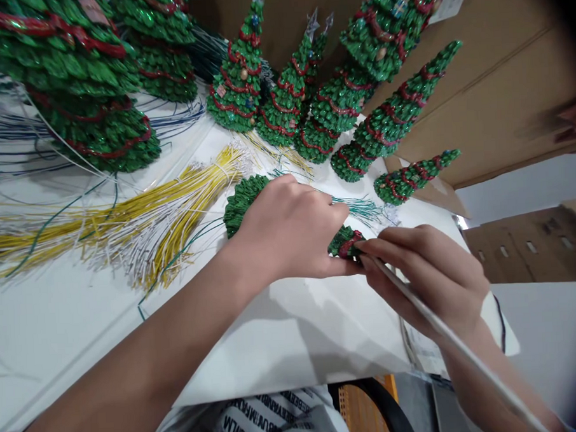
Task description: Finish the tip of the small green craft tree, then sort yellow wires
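Note:
My left hand (289, 232) is wrapped round a small green Christmas tree figure (242, 202) that lies on its side on the white table (59, 328). The tree's tip with red trim (345, 242) sticks out between my two hands. My right hand (427, 273) pinches a thin white stick (460, 348), its end touching the tree's tip. The stick runs down past my wrist to the lower right.
Several finished green trees with red garlands (237, 84) stand at the table's far side, with larger ones (86, 78) at the far left. Bundles of yellow and white wires (163, 209) lie left of my hands. Cardboard boxes (502, 85) stand at the right.

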Demonstrator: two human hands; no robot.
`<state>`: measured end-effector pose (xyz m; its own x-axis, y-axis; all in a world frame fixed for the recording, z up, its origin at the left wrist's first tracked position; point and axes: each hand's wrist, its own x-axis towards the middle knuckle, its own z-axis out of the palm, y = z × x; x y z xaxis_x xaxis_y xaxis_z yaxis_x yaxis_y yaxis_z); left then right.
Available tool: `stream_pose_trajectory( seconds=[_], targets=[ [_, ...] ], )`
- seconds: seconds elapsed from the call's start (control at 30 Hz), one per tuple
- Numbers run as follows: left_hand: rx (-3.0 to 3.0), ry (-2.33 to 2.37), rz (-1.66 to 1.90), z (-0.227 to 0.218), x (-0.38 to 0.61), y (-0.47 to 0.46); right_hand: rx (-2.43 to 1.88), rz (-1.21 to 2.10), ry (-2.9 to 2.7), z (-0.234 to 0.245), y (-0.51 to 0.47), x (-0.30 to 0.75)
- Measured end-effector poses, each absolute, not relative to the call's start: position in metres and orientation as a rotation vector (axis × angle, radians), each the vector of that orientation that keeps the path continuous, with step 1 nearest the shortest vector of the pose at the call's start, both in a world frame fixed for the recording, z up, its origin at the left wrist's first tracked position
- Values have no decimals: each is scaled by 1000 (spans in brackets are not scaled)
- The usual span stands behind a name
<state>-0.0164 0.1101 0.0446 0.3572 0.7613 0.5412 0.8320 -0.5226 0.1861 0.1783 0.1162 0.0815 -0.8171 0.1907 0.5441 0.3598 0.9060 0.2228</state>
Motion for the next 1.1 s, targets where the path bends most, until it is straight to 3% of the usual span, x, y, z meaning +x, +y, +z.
stream_pose_trajectory(
  seconds=[0.3, 0.57, 1.1],
  targets=[
    [-2505, -1450, -886, 46, -16, 110, -612, 134, -2450, 78, 122, 177],
    [-2504, -1440, -885, 46, -17, 110, -651, 430, -2387, 75, 128, 180],
    [-2513, -1439, -856, 45, -17, 110, -896, 540, -2066, 71, 119, 194]
  ],
)
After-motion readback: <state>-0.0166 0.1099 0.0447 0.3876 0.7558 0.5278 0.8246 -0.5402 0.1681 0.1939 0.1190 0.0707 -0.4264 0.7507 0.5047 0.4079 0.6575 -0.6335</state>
